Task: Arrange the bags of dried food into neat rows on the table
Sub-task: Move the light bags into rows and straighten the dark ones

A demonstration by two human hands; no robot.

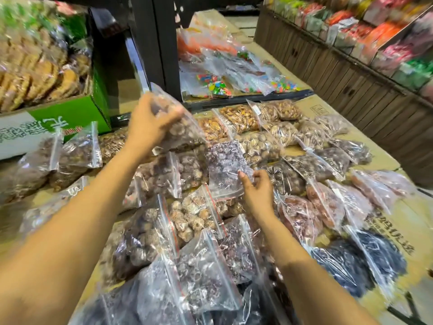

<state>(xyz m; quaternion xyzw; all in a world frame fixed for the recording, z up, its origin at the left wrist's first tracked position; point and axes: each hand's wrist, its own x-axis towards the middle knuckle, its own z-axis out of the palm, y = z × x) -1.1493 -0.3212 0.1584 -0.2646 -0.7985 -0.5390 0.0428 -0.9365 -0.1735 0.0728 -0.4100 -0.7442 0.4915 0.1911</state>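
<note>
Little can be read. The cardboard sheet [384, 158] under the bags bears large black Chinese characters at its right edge, near the dark bags; they seem to read 妈优选, with a first character cut by a bag. Further back on the same sheet, a small black printed mark sits beside the nut bags, too small to read. Left of the sheet, the green box [70, 113] shows large Chinese characters on its white side panel, upside down and blurred; one looks like 无. White labels on some bags are illegible.
</note>
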